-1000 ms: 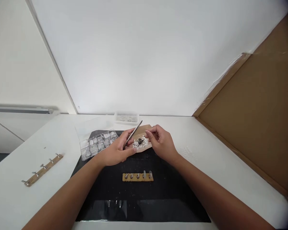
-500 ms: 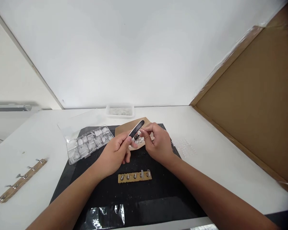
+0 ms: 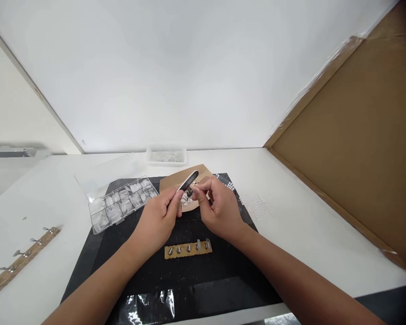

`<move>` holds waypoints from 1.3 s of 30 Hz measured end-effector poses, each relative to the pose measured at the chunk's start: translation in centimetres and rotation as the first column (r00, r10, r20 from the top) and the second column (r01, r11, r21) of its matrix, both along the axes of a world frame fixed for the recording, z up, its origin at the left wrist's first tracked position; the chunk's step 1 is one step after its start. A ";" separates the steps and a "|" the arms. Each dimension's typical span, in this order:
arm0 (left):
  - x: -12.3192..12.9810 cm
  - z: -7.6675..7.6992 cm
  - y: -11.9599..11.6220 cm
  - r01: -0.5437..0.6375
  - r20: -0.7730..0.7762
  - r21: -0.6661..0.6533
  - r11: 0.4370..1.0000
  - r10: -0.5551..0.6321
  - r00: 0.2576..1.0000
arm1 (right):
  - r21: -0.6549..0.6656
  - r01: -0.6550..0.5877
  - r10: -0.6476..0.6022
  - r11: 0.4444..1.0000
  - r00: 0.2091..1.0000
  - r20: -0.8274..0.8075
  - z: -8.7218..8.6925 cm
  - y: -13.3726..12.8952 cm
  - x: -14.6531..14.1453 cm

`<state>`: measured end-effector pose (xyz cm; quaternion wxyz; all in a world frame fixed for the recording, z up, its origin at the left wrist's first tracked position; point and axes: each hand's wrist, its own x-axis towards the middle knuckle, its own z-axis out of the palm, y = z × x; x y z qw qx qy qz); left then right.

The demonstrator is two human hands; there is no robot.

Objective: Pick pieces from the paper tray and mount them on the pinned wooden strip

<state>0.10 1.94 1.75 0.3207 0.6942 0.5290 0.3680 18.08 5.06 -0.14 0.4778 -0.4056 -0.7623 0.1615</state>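
Note:
In my left hand [image 3: 158, 216] is a nail file [image 3: 188, 180], its dark face showing and its tip pointing up and to the right. Just right of the file, my right hand [image 3: 219, 205] is closed in a pinch on a small pale piece that looks like a false nail; the fingers hide most of it. Below both hands, a narrow tan stand [image 3: 188, 249] with a row of metal posts lies on the black mat [image 3: 189, 282]. Clear false nails [image 3: 203, 245] sit on its two right posts. Behind the hands, a brown paper holder [image 3: 171, 180] contains pale scraps.
A clear divided case [image 3: 120, 205] of false nails lies with its lid open at the left. At the back wall stands a white tub [image 3: 166, 155]. A wooden post strip [image 3: 23, 259] is far left. Small white stickers [image 3: 260, 206] lie right; a cardboard panel [image 3: 345, 149] borders that side.
The file has tilted, showing more of its pale edge, and its tip is slightly lower and further left. Both hands remain close together. The whole view has shifted slightly.

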 end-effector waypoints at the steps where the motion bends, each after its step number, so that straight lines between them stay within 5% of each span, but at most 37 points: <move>1: -0.1 0.0 0.0 0.001 -0.018 -0.004 1.000 -0.001 1.000 | 0.008 -0.006 0.006 1.000 1.000 0.009 0.1 -0.2 0.0; 6: -0.1 -0.1 -0.2 0.067 -0.060 -0.003 0.998 -0.067 0.996 | 0.087 0.023 -0.029 0.996 0.997 0.066 -0.2 -0.2 -0.1; 12: 0.4 0.1 -0.6 0.083 -0.194 0.148 0.986 -0.053 0.980 | 0.228 0.168 -0.189 0.959 0.979 0.074 -0.4 0.2 -0.2; 18: 0.5 -0.2 -0.7 0.048 -0.236 0.213 0.976 0.004 0.972 | 0.297 0.111 -0.152 0.949 0.981 0.118 -0.7 0.4 -0.6; 39: 0.5 -0.1 -0.6 0.009 -0.239 0.286 0.958 0.062 0.969 | 0.249 0.086 -0.114 0.965 0.989 0.098 -0.5 0.8 -1.5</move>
